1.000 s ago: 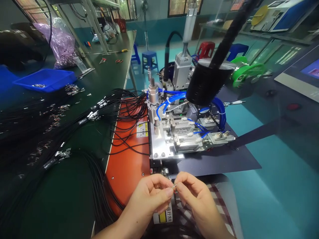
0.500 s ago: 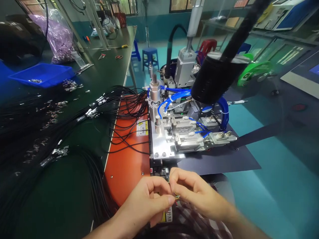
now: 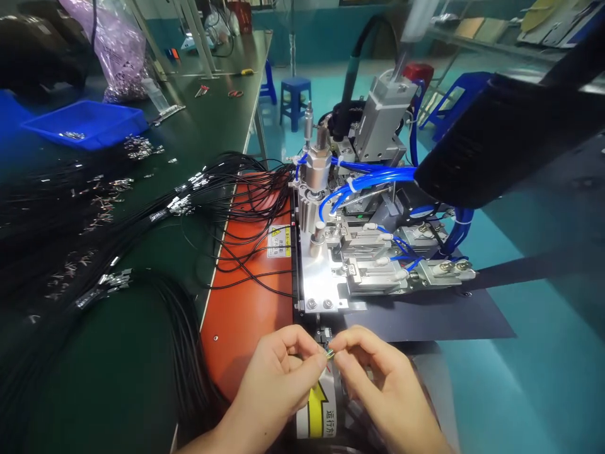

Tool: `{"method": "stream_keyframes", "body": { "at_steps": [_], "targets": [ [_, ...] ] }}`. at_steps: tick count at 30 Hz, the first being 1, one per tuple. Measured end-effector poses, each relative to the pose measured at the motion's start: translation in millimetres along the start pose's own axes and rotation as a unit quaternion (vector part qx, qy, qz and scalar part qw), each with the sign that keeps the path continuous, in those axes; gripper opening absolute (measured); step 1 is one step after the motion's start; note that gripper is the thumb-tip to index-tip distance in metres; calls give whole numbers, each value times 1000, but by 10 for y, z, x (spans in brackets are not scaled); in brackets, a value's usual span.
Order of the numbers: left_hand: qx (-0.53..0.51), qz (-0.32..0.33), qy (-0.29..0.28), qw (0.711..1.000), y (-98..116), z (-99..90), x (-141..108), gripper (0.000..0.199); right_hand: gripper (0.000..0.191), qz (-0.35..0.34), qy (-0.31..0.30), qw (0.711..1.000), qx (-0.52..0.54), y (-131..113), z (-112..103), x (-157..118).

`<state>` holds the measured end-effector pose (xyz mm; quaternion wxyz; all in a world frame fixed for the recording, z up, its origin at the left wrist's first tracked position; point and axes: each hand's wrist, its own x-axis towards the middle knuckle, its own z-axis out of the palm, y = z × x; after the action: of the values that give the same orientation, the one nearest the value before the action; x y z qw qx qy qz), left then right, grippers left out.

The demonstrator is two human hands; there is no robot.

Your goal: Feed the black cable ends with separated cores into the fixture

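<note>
In front of the machine, my left hand [image 3: 283, 378] pinches a few thin coloured wires [image 3: 329, 354] between thumb and forefinger; green and yellow show, with a bit of red below. Facing it, my right hand [image 3: 382, 378] has its thumb and forefinger closed on the other end of these wires. Fingertips of both hands nearly meet. Just beyond them is the near edge of the silver machine plate [image 3: 314, 284]. A white label with a yellow arrow [image 3: 317, 407] lies under my hands.
Silver cylinders [image 3: 375, 277] and blue air hoses [image 3: 378, 180] fill the machine. A thick black tube [image 3: 496, 139] overhangs at right. Black cables [image 3: 255, 252] cross the orange plate [image 3: 250, 315]. Bundled cables [image 3: 182, 340] and a blue tray [image 3: 89, 126] occupy the green table at left.
The view has shifted so the machine appears further right. My right hand's fingertips have moved slightly away from my left's, and more of the coloured wires and arrow label shows.
</note>
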<state>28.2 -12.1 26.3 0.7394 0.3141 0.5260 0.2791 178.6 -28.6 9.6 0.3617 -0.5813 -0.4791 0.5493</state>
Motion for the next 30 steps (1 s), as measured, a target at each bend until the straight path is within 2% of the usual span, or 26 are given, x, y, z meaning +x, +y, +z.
{"method": "stream_keyframes", "body": {
  "at_steps": [6, 10, 16, 25, 30],
  "targets": [
    [17, 16, 10, 1000, -56, -9, 8, 33, 16, 18, 20, 999, 23, -71, 54, -3],
    [34, 18, 24, 999, -41, 18, -10, 34, 17, 34, 14, 998, 53, -44, 69, -16],
    [47, 21, 12, 999, -33, 36, -29, 30, 16, 23, 22, 995, 98, 25, 104, -1],
    [14, 26, 1, 1000, -49, 28, -23, 29, 20, 13, -1, 988, 151, 109, 129, -12],
    [19, 22, 4, 1000, -81, 11, 15, 26, 25, 45, -8, 982, 184, 114, 137, -53]
  ]
}}
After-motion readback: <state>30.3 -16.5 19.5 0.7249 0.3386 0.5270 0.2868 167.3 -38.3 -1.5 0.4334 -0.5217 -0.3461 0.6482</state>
